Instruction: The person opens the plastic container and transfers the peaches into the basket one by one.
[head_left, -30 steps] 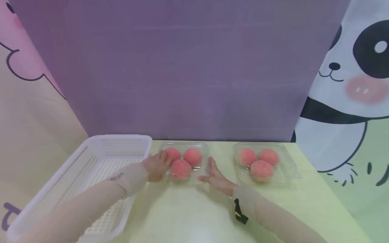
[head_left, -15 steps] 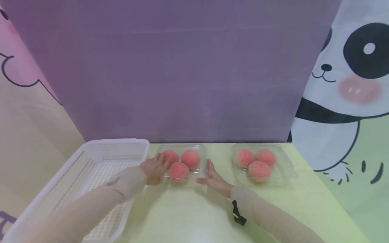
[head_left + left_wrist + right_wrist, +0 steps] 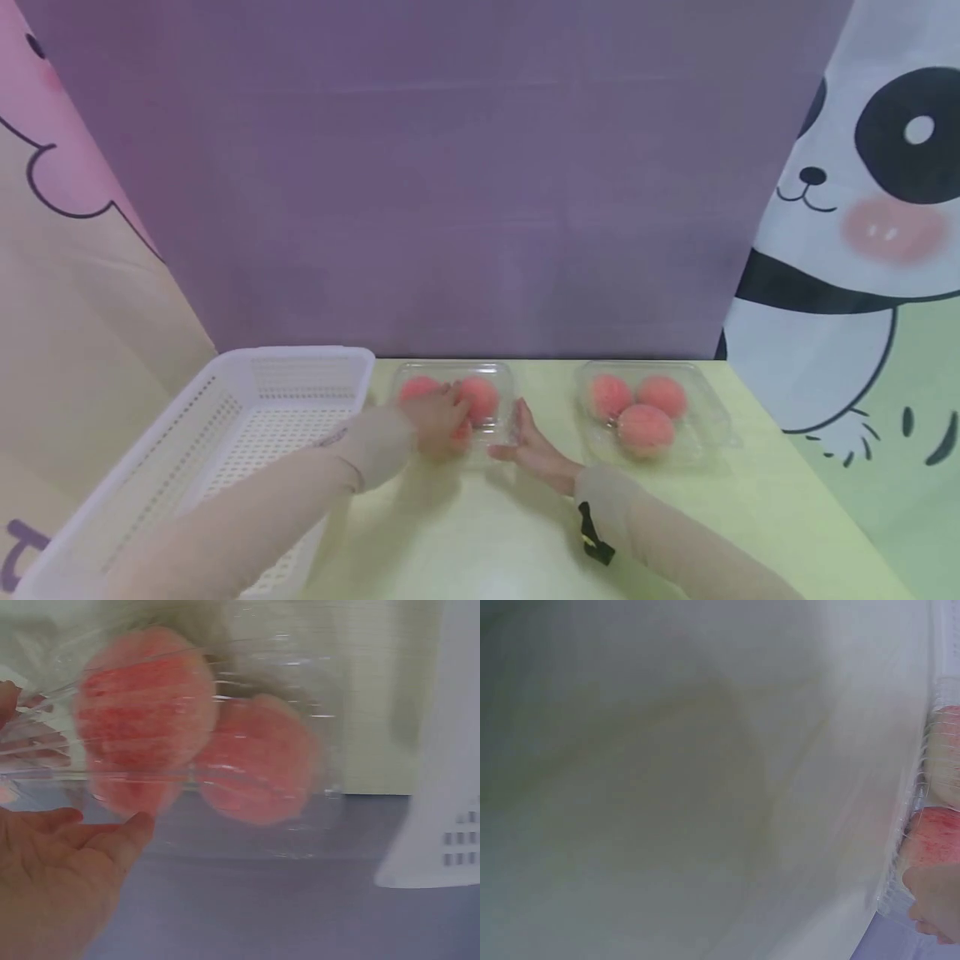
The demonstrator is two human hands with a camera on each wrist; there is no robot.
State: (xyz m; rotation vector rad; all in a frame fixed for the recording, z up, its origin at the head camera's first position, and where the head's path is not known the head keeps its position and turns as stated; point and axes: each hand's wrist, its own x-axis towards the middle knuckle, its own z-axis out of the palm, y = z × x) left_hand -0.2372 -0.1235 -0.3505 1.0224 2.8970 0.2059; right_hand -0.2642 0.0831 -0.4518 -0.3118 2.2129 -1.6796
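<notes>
A clear plastic fruit box [image 3: 491, 371] with three pinkish-red peaches stands at the back middle of the table. My left hand [image 3: 435, 417] reaches across the top of it, partly covering the peaches, with its fingers extended to the right. In the left wrist view the left hand [image 3: 67, 870] lies beside a peach [image 3: 150, 712] seen through the clear plastic. Along the right side of the box, my right hand [image 3: 536, 450] has its fingers straight and its thumb spread apart. The right wrist view catches only part of the right hand [image 3: 937, 900] near the ribbed plastic edge.
A second clear plastic box [image 3: 708, 417] with three peaches stands to the right. At the left is a large white perforated basket [image 3: 363, 367], partly behind the left arm. A purple backdrop [image 3: 480, 208] rises behind the pale yellow table [image 3: 465, 533].
My left hand has moved rightward from the box's left side to over its top, covering the front peach. The right hand keeps its place at the right side.
</notes>
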